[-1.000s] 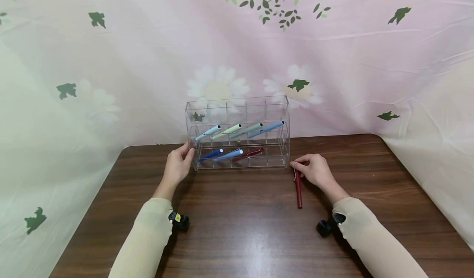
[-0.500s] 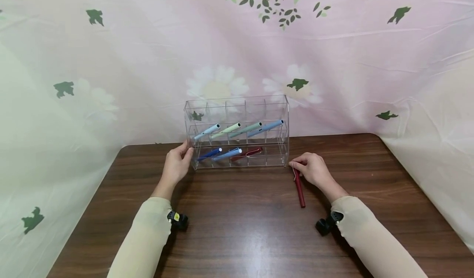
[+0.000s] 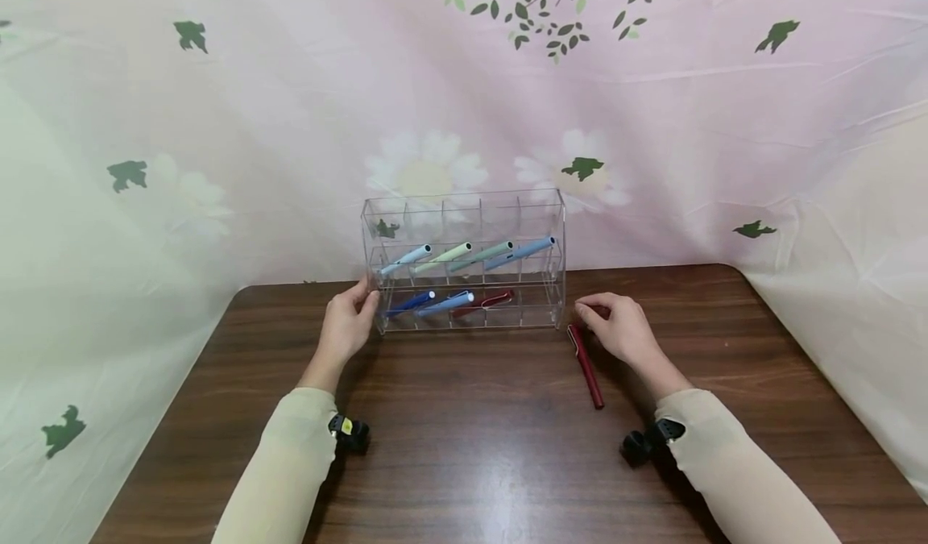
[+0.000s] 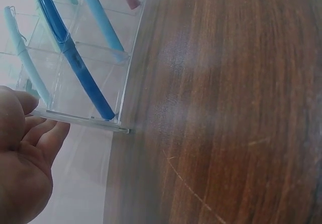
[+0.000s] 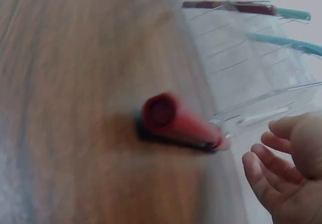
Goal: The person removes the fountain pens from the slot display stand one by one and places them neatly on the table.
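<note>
A clear acrylic pen rack (image 3: 464, 328) stands at the back of the table. My left hand (image 3: 346, 322) grips its left side; in the left wrist view the thumb and fingers pinch the clear side panel (image 4: 75, 119). A dark red pen (image 3: 586, 367) with a silver clip lies on the table just right of the rack, clip end toward the back. My right hand (image 3: 616, 326) is beside that clip end with loosely bent fingers and nothing in them. In the right wrist view the red pen (image 5: 186, 126) is apart from the fingers (image 5: 259, 176).
The rack's middle tier holds several pale blue and green pens, among them a light green pen (image 3: 442, 258). Below lie a dark blue pen (image 3: 411, 303), a light blue pen (image 3: 445, 303) and another dark red pen (image 3: 484, 302). A floral cloth (image 3: 290, 125) hangs behind the table (image 3: 464, 447).
My right hand has let go of the red pen and moved slightly back and away from it. The pen's near end has swung a little to the right. My left hand stays on the rack.
</note>
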Action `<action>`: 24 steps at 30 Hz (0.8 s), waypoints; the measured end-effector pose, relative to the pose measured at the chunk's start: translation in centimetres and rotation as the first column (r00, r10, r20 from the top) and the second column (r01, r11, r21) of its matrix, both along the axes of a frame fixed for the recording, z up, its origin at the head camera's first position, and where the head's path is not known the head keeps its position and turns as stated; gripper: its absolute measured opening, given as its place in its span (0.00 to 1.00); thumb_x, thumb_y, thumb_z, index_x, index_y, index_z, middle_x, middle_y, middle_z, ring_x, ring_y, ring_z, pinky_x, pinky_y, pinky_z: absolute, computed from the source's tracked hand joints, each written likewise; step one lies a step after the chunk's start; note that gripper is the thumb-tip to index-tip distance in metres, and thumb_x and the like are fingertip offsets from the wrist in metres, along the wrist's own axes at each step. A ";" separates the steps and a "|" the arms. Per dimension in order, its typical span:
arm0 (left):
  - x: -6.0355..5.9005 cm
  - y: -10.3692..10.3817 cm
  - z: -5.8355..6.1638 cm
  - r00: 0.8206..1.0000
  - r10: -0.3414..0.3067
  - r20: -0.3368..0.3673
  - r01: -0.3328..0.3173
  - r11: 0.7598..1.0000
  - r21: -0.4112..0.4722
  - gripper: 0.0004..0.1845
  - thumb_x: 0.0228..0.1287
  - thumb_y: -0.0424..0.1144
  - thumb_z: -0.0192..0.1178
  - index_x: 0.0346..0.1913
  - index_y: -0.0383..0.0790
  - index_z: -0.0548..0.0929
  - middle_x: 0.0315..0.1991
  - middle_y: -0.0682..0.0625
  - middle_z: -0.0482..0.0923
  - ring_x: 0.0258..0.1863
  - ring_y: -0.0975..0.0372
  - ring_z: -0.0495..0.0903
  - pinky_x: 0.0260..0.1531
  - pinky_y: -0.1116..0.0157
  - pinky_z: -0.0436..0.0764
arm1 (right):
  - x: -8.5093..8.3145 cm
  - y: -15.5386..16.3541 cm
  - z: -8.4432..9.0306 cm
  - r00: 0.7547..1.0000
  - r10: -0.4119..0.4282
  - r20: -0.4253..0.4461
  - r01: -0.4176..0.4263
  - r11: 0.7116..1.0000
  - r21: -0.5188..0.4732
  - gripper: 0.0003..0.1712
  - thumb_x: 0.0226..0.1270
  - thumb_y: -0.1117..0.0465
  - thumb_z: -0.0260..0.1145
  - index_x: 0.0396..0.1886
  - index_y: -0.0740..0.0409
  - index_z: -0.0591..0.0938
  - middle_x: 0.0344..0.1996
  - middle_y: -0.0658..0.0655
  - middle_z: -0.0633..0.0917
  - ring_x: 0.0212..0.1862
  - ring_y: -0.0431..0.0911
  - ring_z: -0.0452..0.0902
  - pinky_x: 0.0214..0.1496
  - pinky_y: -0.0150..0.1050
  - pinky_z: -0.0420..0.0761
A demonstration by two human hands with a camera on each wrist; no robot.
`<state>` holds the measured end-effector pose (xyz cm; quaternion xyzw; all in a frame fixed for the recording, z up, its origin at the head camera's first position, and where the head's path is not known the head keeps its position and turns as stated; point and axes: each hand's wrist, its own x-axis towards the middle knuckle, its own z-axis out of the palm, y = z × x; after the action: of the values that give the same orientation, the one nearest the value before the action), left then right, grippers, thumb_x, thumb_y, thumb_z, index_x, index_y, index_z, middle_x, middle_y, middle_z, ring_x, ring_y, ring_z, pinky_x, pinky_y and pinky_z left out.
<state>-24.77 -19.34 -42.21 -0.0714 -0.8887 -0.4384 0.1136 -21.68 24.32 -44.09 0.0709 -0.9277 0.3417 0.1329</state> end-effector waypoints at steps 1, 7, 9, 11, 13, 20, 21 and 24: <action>0.0 0.0 0.0 1.000 0.003 0.001 -0.003 1.000 0.002 0.25 0.72 0.41 0.51 0.68 0.38 0.66 0.62 0.40 0.72 0.54 0.53 0.79 0.50 0.55 0.79 | 0.0 0.0 0.3 1.000 -0.001 -0.017 0.001 1.000 -0.016 0.13 0.67 0.55 0.63 0.44 0.56 0.86 0.38 0.57 0.87 0.37 0.48 0.81 0.38 0.42 0.77; -0.1 -0.1 0.0 1.000 0.004 0.025 -0.004 1.000 0.004 0.25 0.72 0.40 0.52 0.69 0.39 0.65 0.61 0.39 0.73 0.54 0.52 0.79 0.51 0.56 0.79 | 0.2 -0.2 2.2 0.996 0.007 -0.084 -0.018 0.992 -0.125 0.12 0.66 0.56 0.64 0.44 0.56 0.87 0.36 0.55 0.88 0.35 0.43 0.82 0.34 0.28 0.76; -0.1 -0.2 -0.1 0.999 0.004 0.032 -0.004 1.000 0.005 0.25 0.72 0.40 0.52 0.69 0.39 0.65 0.61 0.39 0.73 0.54 0.52 0.79 0.52 0.56 0.78 | 0.2 -0.3 2.7 0.996 0.023 -0.089 -0.040 0.981 -0.189 0.12 0.66 0.56 0.65 0.43 0.56 0.86 0.35 0.56 0.88 0.34 0.42 0.83 0.33 0.25 0.77; -0.2 -0.1 -0.2 0.999 0.007 0.034 -0.007 1.000 0.007 0.25 0.72 0.40 0.52 0.69 0.40 0.65 0.59 0.39 0.75 0.53 0.52 0.79 0.51 0.56 0.79 | 0.2 -0.4 3.3 0.994 0.045 -0.096 -0.068 0.965 -0.254 0.12 0.66 0.57 0.65 0.44 0.58 0.86 0.36 0.58 0.88 0.35 0.43 0.85 0.33 0.24 0.79; -0.3 -0.1 -0.3 0.999 0.014 0.033 -0.014 1.000 0.002 0.25 0.72 0.39 0.52 0.69 0.40 0.66 0.58 0.39 0.76 0.52 0.53 0.80 0.50 0.56 0.79 | 0.2 -0.5 3.9 0.994 0.063 -0.092 -0.089 0.942 -0.324 0.12 0.66 0.58 0.64 0.44 0.60 0.85 0.38 0.60 0.88 0.36 0.43 0.85 0.35 0.26 0.81; -0.3 -0.1 -0.4 0.999 0.018 0.040 -0.017 1.000 -0.006 0.26 0.70 0.38 0.54 0.69 0.40 0.66 0.56 0.38 0.77 0.49 0.54 0.81 0.46 0.57 0.81 | 1.0 -1.9 7.0 0.986 0.110 -0.122 -0.154 0.879 -0.450 0.13 0.66 0.66 0.63 0.46 0.71 0.83 0.41 0.69 0.85 0.36 0.40 0.86 0.40 0.28 0.82; -0.2 -0.1 -0.4 0.999 0.020 0.041 -0.019 1.000 -0.005 0.26 0.70 0.37 0.55 0.69 0.40 0.66 0.56 0.38 0.77 0.49 0.54 0.81 0.46 0.57 0.82 | 1.1 -2.1 7.4 0.985 0.118 -0.129 -0.164 0.876 -0.453 0.13 0.66 0.67 0.63 0.46 0.72 0.82 0.41 0.70 0.85 0.36 0.40 0.85 0.40 0.29 0.82; -0.2 -0.1 -0.5 0.999 0.015 0.051 -0.015 1.000 -0.004 0.26 0.70 0.37 0.55 0.69 0.41 0.65 0.57 0.38 0.77 0.51 0.53 0.80 0.47 0.58 0.81 | 1.3 -2.5 8.4 0.981 0.131 -0.145 -0.184 0.869 -0.460 0.13 0.66 0.68 0.62 0.46 0.74 0.82 0.41 0.71 0.85 0.36 0.38 0.85 0.41 0.30 0.82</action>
<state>-24.97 -19.44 -42.67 -0.0538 -0.8927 -0.4373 0.0943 -20.40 21.80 -35.65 0.1303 -0.7993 0.5619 0.1683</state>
